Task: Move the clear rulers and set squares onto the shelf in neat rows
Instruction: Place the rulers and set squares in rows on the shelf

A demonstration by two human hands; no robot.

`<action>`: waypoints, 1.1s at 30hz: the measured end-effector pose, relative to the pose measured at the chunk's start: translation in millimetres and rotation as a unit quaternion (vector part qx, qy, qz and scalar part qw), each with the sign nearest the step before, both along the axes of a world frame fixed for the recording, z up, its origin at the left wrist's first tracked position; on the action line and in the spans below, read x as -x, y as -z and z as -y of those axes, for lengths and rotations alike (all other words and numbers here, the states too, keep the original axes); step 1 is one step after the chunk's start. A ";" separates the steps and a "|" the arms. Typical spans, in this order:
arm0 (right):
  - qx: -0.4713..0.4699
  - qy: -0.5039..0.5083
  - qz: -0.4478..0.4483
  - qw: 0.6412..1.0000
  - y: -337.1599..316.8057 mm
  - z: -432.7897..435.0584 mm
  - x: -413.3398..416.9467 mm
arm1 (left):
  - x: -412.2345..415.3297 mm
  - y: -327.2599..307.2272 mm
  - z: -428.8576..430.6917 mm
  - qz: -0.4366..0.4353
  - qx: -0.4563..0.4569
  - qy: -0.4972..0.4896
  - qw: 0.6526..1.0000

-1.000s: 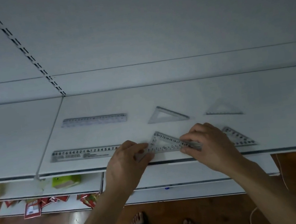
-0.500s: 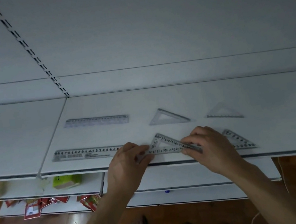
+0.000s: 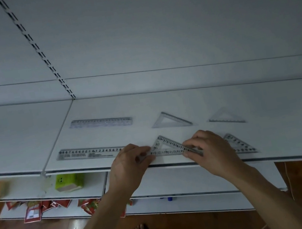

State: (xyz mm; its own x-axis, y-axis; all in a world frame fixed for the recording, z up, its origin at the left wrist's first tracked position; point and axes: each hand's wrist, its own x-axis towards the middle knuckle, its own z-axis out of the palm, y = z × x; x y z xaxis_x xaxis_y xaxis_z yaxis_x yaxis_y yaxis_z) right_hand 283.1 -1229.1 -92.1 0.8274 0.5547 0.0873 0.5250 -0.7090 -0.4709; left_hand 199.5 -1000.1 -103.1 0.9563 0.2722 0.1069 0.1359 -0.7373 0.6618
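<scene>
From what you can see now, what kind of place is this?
Probably a shop: white display shelving with a slotted upright, clear rulers and set squares laid in rows, and red packets below.

At the near edge of the white shelf (image 3: 286,122), the left hand (image 3: 129,167) pinches the left corner of the held set square (image 3: 168,148) and the right hand (image 3: 211,150) pinches its right end. Left of it lies the near ruler (image 3: 89,153) with black numbers, and to the right lies the near right set square (image 3: 240,144), partly hidden by the right hand. The far row holds the far ruler (image 3: 101,122), the far middle set square (image 3: 171,121) and the far right set square (image 3: 225,116), each apart. A green box (image 3: 69,181) stands on a lower shelf at the left.
</scene>
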 end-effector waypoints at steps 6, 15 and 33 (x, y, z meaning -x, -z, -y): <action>-0.022 0.008 -0.001 1.000 -4.0 2.1 -1.3 | 7.5 -3.3 -1.5 0.002 0.009 -0.001 1.000; -0.083 -0.024 -0.029 0.996 -24.6 -61.6 -4.4 | 51.4 -35.9 -34.4 0.010 -0.056 -0.099 0.993; -0.090 -0.230 -0.079 0.966 -84.3 -455.9 163.4 | 280.1 -76.4 -310.9 -0.093 -0.146 -0.278 0.945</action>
State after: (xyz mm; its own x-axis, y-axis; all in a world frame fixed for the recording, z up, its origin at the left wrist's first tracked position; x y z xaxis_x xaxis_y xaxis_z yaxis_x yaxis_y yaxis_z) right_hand 119.7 -773.3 -7.8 0.5074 0.8546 0.1101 0.6770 -0.3163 -0.6646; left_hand -80.5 -689.3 -26.7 0.6845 0.7223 0.0990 0.6495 -0.6658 0.3673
